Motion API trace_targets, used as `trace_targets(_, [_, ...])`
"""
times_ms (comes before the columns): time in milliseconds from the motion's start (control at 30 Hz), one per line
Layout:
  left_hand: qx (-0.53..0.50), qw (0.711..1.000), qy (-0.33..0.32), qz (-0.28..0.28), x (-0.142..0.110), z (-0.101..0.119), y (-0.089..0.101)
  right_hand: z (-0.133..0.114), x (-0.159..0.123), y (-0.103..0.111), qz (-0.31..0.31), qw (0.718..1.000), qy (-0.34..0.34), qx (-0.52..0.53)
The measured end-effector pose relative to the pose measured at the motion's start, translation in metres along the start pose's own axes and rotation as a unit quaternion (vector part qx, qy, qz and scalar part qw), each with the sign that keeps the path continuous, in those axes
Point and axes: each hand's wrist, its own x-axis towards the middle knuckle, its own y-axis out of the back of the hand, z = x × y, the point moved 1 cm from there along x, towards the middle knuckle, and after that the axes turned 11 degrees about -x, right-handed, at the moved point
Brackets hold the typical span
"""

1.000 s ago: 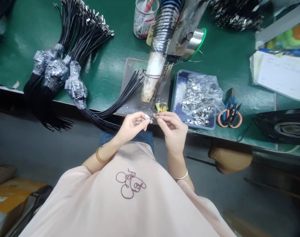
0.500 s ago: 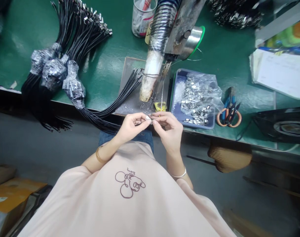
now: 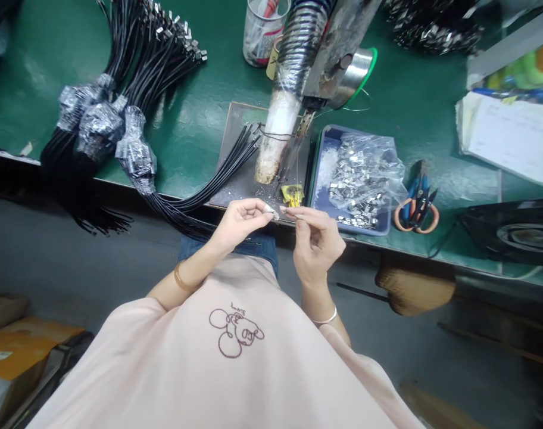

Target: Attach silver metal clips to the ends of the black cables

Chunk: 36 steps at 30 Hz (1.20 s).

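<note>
My left hand (image 3: 240, 225) is closed in a pinch at the front edge of the bench. A tiny pale piece (image 3: 275, 214) shows at its fingertips, too small to name. Just to the right, my right hand (image 3: 320, 241) has its fingers bent and pressed against the thumb; I cannot make out whether they hold anything. Beyond both hands lies a small yellow piece (image 3: 293, 194) on a dark board (image 3: 236, 122), beneath a soldering fixture. A bundle of black cables (image 3: 209, 189) reaches over the board from the left. Right of it stands a blue tray (image 3: 325, 208) with small metal connectors (image 3: 361, 205) and a plastic bag.
A foil-wrapped hose (image 3: 283, 95) and a metal arm (image 3: 338, 59) hang over the board. Near them are a solder wire spool (image 3: 354, 77) and a cup (image 3: 265, 33). Cutters (image 3: 417, 199) lie right of the tray. Wrapped cable bundles (image 3: 99, 128) lie on the left.
My hands, which met at the fingertips, are now slightly apart. My right hand has moved right and its fingers have shifted. The view has moved slightly.
</note>
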Motion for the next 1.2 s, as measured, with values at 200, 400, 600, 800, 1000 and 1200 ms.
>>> trace_targets(200, [0.003, 1.0, -0.017, 0.013, 0.0, 0.003, -0.003, -0.008, 0.003, 0.0, -0.017, 0.995, 0.068, -0.065])
trace_targets(400, [0.006, 0.999, -0.04, 0.012, 0.001, 0.004, -0.006, -0.002, 0.002, -0.003, -0.028, 0.998, -0.052, 0.001])
trace_targets(600, [0.019, 0.999, -0.043, 0.018, 0.004, 0.003, -0.003, 0.002, 0.001, -0.008, -0.033, 0.999, -0.036, 0.001])
trace_targets(800, [0.033, 0.998, -0.046, 0.029, 0.006, 0.006, -0.002, 0.004, 0.005, -0.009, -0.033, 0.998, 0.032, -0.042])
trace_targets(1000, [0.04, 0.997, -0.058, 0.04, 0.009, 0.005, -0.004, 0.007, 0.009, -0.01, -0.023, 0.993, 0.09, -0.074])
trace_targets(1200, [0.053, 0.996, -0.058, 0.05, 0.014, 0.004, -0.004, 0.008, 0.012, -0.012, -0.018, 0.988, 0.099, -0.114])
